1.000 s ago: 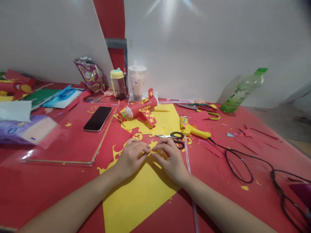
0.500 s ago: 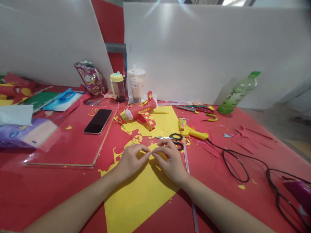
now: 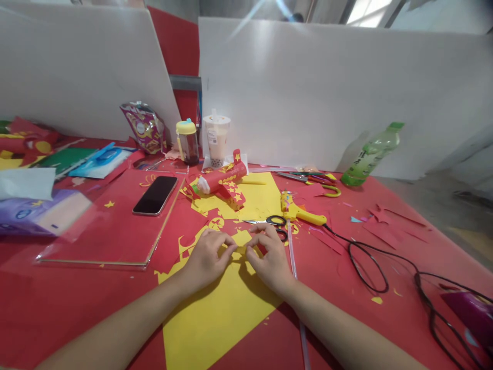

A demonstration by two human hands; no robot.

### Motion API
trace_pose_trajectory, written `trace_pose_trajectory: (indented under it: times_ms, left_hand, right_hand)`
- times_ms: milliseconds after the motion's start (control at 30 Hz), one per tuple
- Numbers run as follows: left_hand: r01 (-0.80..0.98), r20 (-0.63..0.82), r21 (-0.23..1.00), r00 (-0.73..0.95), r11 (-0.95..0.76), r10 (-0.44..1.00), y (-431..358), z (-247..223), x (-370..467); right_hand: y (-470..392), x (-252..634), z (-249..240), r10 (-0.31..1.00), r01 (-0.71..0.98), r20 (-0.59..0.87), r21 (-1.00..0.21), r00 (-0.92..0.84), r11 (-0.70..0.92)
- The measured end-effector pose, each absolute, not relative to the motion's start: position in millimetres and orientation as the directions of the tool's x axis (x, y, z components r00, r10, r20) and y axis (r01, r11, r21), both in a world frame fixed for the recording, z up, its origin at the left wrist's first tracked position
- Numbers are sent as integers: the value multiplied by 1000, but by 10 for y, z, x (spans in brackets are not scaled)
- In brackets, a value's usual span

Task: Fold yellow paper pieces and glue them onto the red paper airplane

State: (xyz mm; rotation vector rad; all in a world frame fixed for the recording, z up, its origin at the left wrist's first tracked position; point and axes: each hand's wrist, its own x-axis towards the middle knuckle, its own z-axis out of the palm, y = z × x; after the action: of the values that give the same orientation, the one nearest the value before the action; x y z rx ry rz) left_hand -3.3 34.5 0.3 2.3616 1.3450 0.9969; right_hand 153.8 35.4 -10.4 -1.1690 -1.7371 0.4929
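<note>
My left hand [image 3: 210, 257] and my right hand [image 3: 269, 257] face each other above a large yellow sheet of paper [image 3: 208, 318]. Thumb and forefinger are pinched on both hands. Between the fingertips a small piece of yellow paper [image 3: 240, 250] seems to be held, hard to tell from the yellow behind it. Just beyond my right hand lie black-handled scissors [image 3: 276, 221], partly hidden by the fingers. Yellow cut-out scraps [image 3: 216, 223] lie around them. A red paper rocket-like model with yellow stars [image 3: 223, 180] rests farther back.
To the right lies a yellow glue gun [image 3: 306, 215] with a looping black cord [image 3: 370, 241]. A phone [image 3: 155, 195] rests on a clear-covered red sheet [image 3: 111, 231], left. Behind stand a lidded bottle [image 3: 187, 144], a drink cup [image 3: 216, 141] and a leaning green bottle [image 3: 372, 156].
My fingertips have moved slightly apart, from nearly touching to a small gap. The camera view has tilted up a little and shifted. Both hands stay pinched.
</note>
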Motion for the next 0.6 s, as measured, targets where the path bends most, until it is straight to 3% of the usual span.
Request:
trace_pose_trajectory:
  times_ms: [167,267,400,600]
  left_hand:
    - [678,492,547,216,-492,844,408,-6,-82]
    - [691,525,544,164,-477,835,424,-14,-99]
    - [669,559,534,180,-517,810,396,-3,-80]
    - [622,548,547,240,-560,801,382,25,-57]
  right_hand:
    - [380,1583,-81,930,485,368,-811,-13,328]
    - [377,1586,-69,931,466,361,-818,-43,339]
    - [350,1562,-70,922,455,365,-805,-127,381]
    - [363,1546,-107,971,383,208,-892,-122,239]
